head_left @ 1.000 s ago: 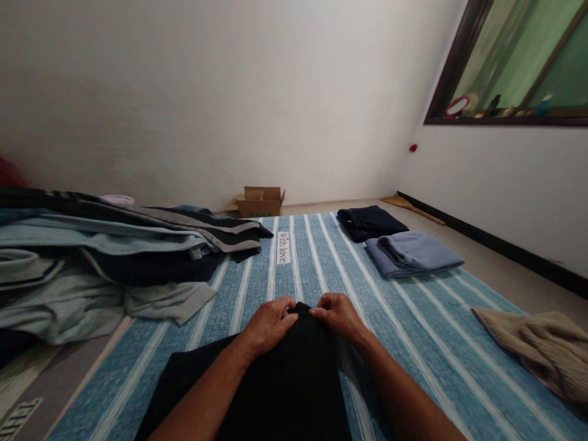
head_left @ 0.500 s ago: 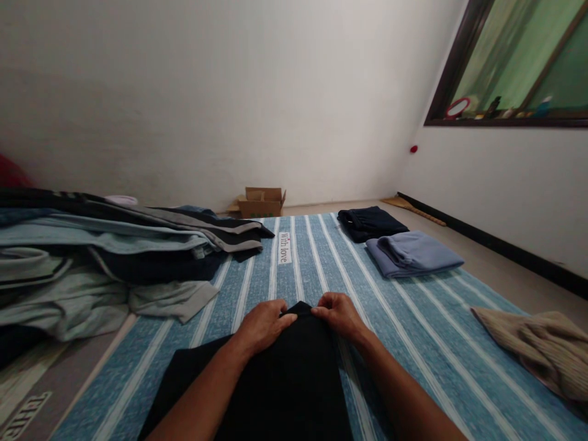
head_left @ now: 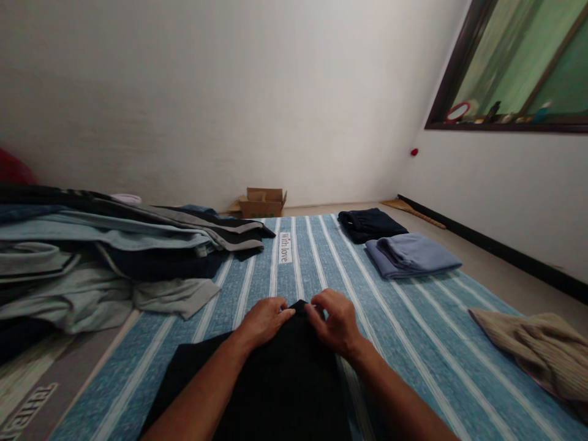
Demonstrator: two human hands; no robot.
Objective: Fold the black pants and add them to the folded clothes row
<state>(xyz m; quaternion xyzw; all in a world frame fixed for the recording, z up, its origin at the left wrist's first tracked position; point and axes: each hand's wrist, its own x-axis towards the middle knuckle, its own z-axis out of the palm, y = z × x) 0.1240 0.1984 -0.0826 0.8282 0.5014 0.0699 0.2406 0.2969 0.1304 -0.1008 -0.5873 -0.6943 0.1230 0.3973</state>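
Observation:
A black garment [head_left: 280, 380] lies flat on the blue striped mat [head_left: 413, 324] right in front of me. My left hand [head_left: 264, 320] rests on its far edge, fingers pinched on the cloth. My right hand [head_left: 335, 321] sits just to the right, fingers curled and gripping the same far edge. Both forearms lie over the black cloth.
A heap of unfolded grey, teal and dark clothes [head_left: 101, 257] fills the left side. Two folded garments, one dark navy [head_left: 370, 223] and one light blue [head_left: 411, 254], lie at the far right of the mat. A beige knit [head_left: 533, 346] lies at the right. A cardboard box [head_left: 263, 202] stands by the wall.
My right hand has shifted slightly left and its fingers have curled tighter on the cloth's edge. The left hand has barely moved.

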